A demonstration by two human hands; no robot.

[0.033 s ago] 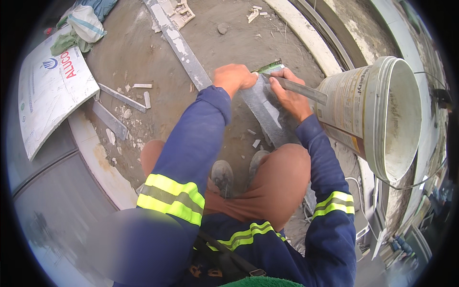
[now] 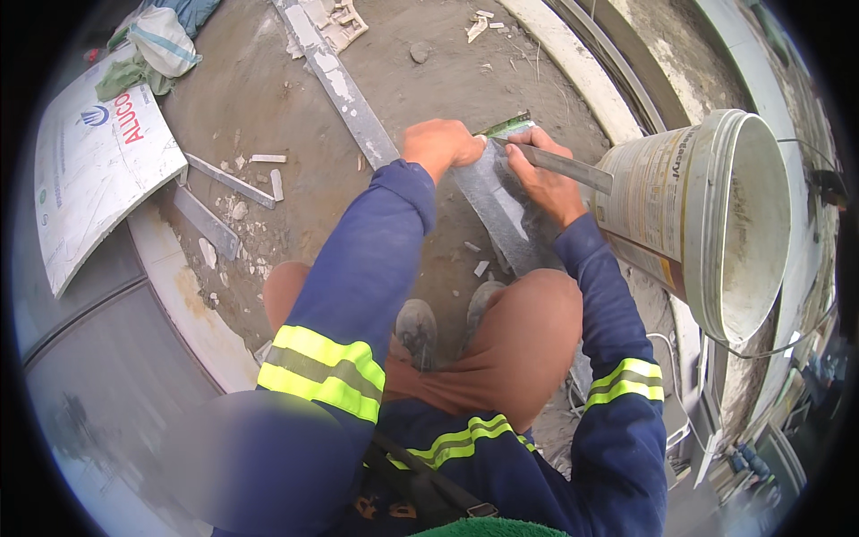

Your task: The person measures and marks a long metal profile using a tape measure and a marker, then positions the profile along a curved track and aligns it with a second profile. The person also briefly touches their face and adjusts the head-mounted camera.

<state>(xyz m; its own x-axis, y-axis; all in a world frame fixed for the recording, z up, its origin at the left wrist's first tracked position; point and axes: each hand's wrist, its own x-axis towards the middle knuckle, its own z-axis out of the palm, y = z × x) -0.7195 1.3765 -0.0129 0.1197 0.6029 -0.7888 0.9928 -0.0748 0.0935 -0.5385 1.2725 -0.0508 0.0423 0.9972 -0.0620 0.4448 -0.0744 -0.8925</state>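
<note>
A long grey strip [image 2: 490, 199], flat and dusty with a pale patch, slants from my hands down toward my right knee. My left hand [image 2: 438, 146] is closed at its far end, the thumb side pressed against the strip; its curled fingers are partly hidden. My right hand [image 2: 548, 186] grips a flat grey metal bar [image 2: 573, 168], which crosses the strip's far end and sticks out to the right. Just beyond both hands lies a narrow green strip [image 2: 507, 125] with dark marks along its edge, close to the left thumb.
A large white bucket [image 2: 644, 188] lies tipped at the right, its mouth facing right. A long flat bar [image 2: 335, 85] runs away beyond my left hand. At left are a curved white panel [image 2: 98, 179], sacks [image 2: 163, 45], metal offcuts [image 2: 206, 222] and broken chips.
</note>
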